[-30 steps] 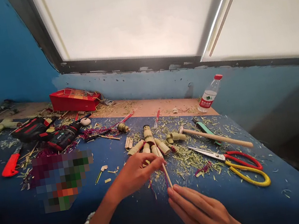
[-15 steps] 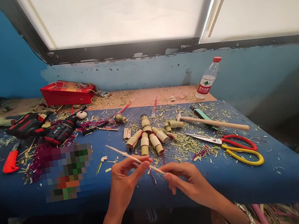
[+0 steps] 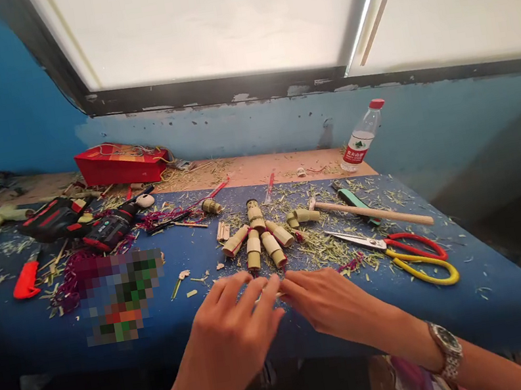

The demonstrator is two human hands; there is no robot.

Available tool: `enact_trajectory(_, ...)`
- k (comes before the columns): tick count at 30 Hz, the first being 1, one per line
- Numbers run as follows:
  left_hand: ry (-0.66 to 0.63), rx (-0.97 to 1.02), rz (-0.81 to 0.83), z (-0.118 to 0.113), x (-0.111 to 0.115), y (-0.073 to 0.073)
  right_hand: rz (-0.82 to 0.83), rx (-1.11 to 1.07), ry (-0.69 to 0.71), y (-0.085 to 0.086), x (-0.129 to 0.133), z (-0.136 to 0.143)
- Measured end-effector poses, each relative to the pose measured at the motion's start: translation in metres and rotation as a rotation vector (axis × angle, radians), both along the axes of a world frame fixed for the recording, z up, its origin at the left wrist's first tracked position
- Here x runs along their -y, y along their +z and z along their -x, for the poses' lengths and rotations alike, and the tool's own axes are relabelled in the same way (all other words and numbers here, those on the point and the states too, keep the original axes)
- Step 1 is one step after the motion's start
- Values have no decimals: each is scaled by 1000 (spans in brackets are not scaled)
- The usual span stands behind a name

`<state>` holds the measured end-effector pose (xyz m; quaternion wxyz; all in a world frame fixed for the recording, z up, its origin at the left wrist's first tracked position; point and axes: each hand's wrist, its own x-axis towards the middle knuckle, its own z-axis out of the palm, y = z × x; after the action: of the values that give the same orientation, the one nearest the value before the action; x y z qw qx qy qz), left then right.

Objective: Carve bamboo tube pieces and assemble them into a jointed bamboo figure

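My left hand [image 3: 239,322] is low over the front of the table, its fingers stretched forward and slightly apart. Close against its fingertips, my right hand [image 3: 320,298] has its fingers closed on a thin wooden stick [image 3: 279,294]. Only a short pale bit of the stick shows between the hands; the rest is hidden. Just beyond my fingers lies a jointed bamboo figure [image 3: 256,222], with a head piece, arms and legs of short bamboo tubes joined with reddish cord.
To the right lie scissors [image 3: 384,247], a hammer [image 3: 373,213] and a green-handled tool [image 3: 354,202]. A bottle [image 3: 359,138] stands behind. On the left are power drills [image 3: 109,228], an orange-handled knife [image 3: 27,279], purple cord [image 3: 77,275] and a red box [image 3: 123,166]. Bamboo shavings litter the blue cloth [image 3: 460,314].
The stick was held slanting and in plain sight; now it is lower and mostly covered. Both hands have turned palm down and come together, and the left fingers have straightened.
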<state>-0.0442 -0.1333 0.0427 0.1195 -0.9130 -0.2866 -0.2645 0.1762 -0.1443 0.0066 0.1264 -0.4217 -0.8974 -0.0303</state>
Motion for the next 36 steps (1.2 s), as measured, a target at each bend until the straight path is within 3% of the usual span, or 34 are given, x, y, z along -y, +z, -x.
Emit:
enact_trajectory(4, 42, -292, 143, -6, -15, -19, -89, 87, 17, 0, -4, 11)
enact_trajectory(9, 19, -409, 237, 5, -13, -30, -179, 137, 116, -10, -7, 17)
enact_trajectory(15, -68, -269, 391, 21, -10, -28, -325, 55, 176, -8, -5, 19)
enact_trajectory(20, -1, -44, 438, 23, -5, -31, -358, 5, 157, -4, -8, 23)
enact_trajectory(25, -5, 6, 465, 23, -5, -30, -267, 8, 95, -8, -5, 26)
enact_trajectory(36, -12, 52, 619, 35, -4, -34, 228, -14, -63, -13, 13, 47)
